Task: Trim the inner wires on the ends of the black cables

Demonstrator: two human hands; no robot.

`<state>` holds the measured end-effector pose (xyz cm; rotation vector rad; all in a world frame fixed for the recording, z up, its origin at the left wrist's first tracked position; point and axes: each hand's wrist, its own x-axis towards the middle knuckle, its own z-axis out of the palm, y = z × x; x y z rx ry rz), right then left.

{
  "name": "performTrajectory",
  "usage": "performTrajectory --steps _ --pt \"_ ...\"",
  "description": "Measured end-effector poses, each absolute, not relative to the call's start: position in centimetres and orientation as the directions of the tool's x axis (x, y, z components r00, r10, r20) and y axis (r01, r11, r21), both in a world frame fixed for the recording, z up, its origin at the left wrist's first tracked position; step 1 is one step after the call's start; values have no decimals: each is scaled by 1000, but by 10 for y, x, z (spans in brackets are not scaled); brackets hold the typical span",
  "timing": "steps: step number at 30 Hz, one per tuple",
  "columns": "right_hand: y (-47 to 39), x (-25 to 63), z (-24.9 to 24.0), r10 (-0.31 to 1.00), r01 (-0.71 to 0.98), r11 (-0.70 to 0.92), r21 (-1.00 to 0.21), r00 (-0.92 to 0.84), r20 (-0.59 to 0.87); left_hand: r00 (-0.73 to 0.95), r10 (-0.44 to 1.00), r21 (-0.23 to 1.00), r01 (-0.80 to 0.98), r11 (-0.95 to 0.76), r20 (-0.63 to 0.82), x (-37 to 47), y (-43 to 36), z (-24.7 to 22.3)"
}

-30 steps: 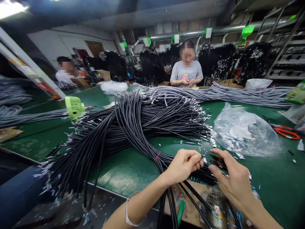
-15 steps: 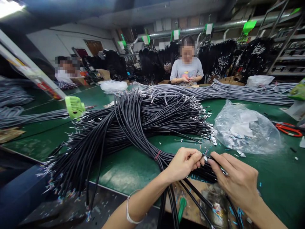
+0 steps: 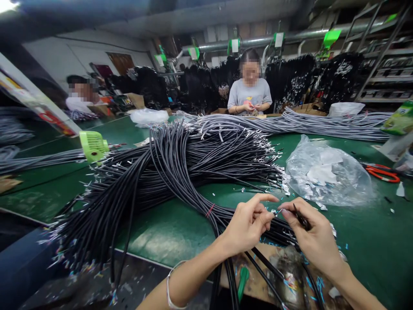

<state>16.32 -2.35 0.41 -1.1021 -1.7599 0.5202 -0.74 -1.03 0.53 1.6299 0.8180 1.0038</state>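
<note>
A large pile of black cables (image 3: 167, 172) with stripped white and coloured ends lies on the green table. One bundle, tied with a red band (image 3: 210, 209), runs under my left wrist. My left hand (image 3: 250, 221) pinches a cable end, its index finger stretched out above. Close on its right, my right hand (image 3: 311, 234) pinches thin blue and white wires (image 3: 278, 211) between thumb and index finger, with a small dark tool (image 3: 301, 218) held in the palm. Below the hands, loose cable ends hang over a wooden board (image 3: 258, 275).
A clear plastic bag of scraps (image 3: 329, 172) lies right of the pile, beside orange-handled scissors (image 3: 382, 173). Grey cables (image 3: 335, 125) stretch across the back. A green fan (image 3: 93, 146) stands left. A person (image 3: 250, 86) works across the table; another sits far left.
My left index finger has lifted and stretched out. My right hand has turned, showing the dark tool in its palm, and its fingertips have moved onto the thin wires.
</note>
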Motion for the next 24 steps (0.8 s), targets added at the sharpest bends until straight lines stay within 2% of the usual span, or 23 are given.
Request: performTrajectory --steps 5,9,13,15,20,24 --pt "-22 161 5 919 324 393 -861 -169 356 462 799 867 115 -485 385 -9 -10 9" --pt "-22 161 6 955 264 273 -925 -187 229 422 751 785 134 -605 507 -9 -11 11" --pt "-24 162 4 947 350 318 -881 -71 313 280 707 666 240 -707 649 -9 -16 10" --pt "-27 162 3 922 403 379 -833 -91 376 240 662 590 311 -745 710 -9 -18 7" --pt "-31 162 4 880 424 471 -773 -177 440 296 553 378 482 -790 779 -9 -21 4" --pt "-31 161 4 879 404 476 -781 -186 439 324 514 297 531 -794 794 -9 -23 4"
